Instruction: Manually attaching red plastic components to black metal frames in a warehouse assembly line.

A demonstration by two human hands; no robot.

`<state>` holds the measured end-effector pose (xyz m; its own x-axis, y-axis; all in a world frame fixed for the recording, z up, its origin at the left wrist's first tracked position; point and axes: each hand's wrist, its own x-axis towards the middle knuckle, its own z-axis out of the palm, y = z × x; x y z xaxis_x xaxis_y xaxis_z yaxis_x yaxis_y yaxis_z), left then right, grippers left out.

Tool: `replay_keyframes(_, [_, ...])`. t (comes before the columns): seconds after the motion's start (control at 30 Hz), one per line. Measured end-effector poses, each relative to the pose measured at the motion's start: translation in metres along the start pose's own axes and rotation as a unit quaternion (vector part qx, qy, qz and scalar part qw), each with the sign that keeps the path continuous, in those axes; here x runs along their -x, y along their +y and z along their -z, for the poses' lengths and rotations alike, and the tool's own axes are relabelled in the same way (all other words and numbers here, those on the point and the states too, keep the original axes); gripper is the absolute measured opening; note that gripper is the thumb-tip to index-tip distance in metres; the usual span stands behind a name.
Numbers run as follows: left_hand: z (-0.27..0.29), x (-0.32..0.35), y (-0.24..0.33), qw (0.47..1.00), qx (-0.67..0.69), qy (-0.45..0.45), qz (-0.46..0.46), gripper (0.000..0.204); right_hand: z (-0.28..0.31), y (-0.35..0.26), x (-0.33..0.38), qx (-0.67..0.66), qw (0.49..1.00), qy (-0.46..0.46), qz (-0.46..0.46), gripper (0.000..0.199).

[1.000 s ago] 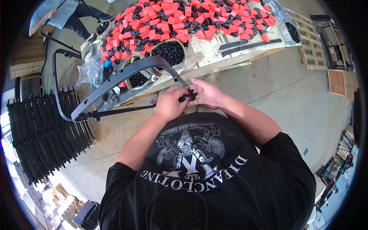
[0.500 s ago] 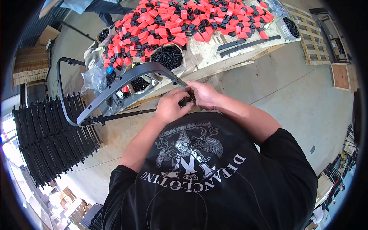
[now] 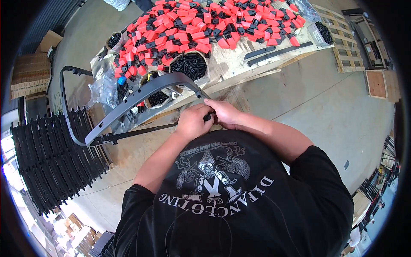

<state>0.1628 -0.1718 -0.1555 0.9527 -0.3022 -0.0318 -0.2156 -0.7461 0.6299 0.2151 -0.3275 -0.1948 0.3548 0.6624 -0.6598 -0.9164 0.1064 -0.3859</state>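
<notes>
Parts [image 3: 195, 29] lie on the table [image 3: 233, 63], the frame [image 3: 136, 94] nearer left, a pallet [image 3: 344, 46] right.

The left hand [image 3: 192, 121] has its fingers curled, knuckles up; the right hand [image 3: 225, 114] is just beside it, thumb extended. Left forearm [image 3: 162, 158] and right forearm [image 3: 272, 133] slant into the grip from either side.

A curved dark-grey frame [image 3: 173, 78] slants leftward, one end near a partly hidden black piece [image 3: 208, 117].
</notes>
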Motion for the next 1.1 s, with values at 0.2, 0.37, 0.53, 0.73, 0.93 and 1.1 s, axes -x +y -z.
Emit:
replay_keyframes(0.2, [-0.023,0.017,-0.015,0.922,0.298,0.149,0.197,0.013,0.026,0.006,0.001,0.008,0.999,-0.024,-0.024,0.031])
replay_keyframes(0.37, [-0.031,0.017,-0.036,0.867,0.380,0.041,0.319,0.019,0.031,0.007,0.000,0.027,0.999,-0.017,0.022,0.029])
replay_keyframes(0.53, [-0.033,0.007,-0.031,0.668,0.657,0.043,0.346,0.042,0.047,-0.011,-0.004,0.061,0.992,0.081,0.079,0.028])
replay_keyframes(0.73, [-0.036,0.011,-0.034,0.757,0.575,0.008,0.312,0.044,0.055,-0.014,0.002,0.055,0.992,0.100,0.059,0.027])
replay_keyframes(0.93, [-0.032,0.013,-0.031,0.580,0.717,-0.011,0.386,0.026,0.052,-0.004,0.004,0.074,0.991,0.102,0.049,0.027])
replay_keyframes(1.1, [-0.040,-0.004,-0.034,0.769,0.522,0.027,0.367,0.027,0.055,-0.009,-0.002,0.109,0.989,0.084,0.055,0.027])
